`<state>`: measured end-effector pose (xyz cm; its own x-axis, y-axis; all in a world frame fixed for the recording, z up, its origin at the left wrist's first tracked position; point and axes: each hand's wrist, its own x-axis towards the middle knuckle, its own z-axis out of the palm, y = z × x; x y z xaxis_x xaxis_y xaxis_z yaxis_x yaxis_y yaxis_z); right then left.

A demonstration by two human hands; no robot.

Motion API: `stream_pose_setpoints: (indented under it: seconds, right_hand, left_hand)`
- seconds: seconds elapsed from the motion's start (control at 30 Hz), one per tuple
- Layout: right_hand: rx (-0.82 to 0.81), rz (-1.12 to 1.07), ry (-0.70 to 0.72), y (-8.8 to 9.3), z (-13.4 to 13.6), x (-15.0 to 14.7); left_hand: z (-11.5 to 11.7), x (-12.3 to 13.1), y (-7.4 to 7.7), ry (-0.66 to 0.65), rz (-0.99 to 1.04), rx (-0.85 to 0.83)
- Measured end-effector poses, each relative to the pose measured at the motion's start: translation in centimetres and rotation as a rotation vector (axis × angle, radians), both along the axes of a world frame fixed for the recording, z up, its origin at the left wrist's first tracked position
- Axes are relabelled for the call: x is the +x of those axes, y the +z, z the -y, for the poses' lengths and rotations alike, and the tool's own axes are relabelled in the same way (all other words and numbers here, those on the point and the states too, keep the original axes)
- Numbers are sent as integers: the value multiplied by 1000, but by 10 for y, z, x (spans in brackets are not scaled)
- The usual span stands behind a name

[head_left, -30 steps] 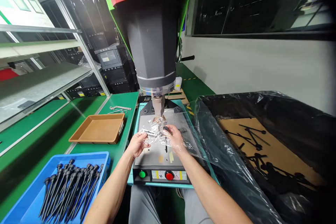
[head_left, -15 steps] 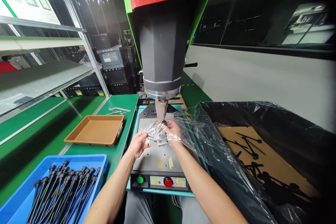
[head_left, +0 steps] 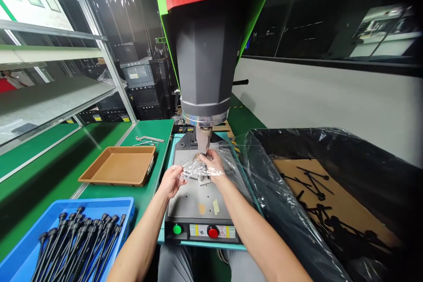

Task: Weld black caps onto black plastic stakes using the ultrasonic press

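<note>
Your left hand (head_left: 171, 181) has its fingers pinched narrow on the edge of a clear film (head_left: 191, 168), which spans the gap to your right hand (head_left: 215, 165). There your fingers close around a small dark piece (head_left: 203, 154), partly hidden, just under the machine's metal tip (head_left: 202, 136). Both hands are above the grey plate (head_left: 193, 202), behind the green button (head_left: 177, 229) and red button (head_left: 213, 231). To your left, a brown tray (head_left: 127, 166) and a wrench (head_left: 151, 139) lie on the green bench (head_left: 161, 128); nearer you, black rods (head_left: 77, 246) fill much of a blue bin (head_left: 94, 204). To your right, more rods lie on cardboard (head_left: 350, 202) inside a plastic-lined container (head_left: 264, 185).
</note>
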<state>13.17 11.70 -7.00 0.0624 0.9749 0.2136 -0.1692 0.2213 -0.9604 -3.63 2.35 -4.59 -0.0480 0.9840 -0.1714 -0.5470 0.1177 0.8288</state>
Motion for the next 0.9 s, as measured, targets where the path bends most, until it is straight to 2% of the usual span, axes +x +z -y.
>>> stream_pose_setpoints:
  seconds: [0.23, 0.53, 0.67, 0.77, 0.9]
  right_hand:
    - [-26, -12, 53, 10, 9, 9]
    - [-97, -60, 44, 5, -1, 5]
    - [-113, -78, 70, 5, 5, 8]
    - [-106, -140, 93, -10, 21, 17]
    - [-219, -343, 50, -48, 48, 48]
  left_hand:
    - [-1, -6, -3, 10, -16, -11]
    - [0, -12, -3, 22, -20, -8]
    - [1, -12, -4, 29, -25, -12]
    - [0, -17, -4, 49, -41, 5]
    - [0, -38, 0, 119, -103, 19]
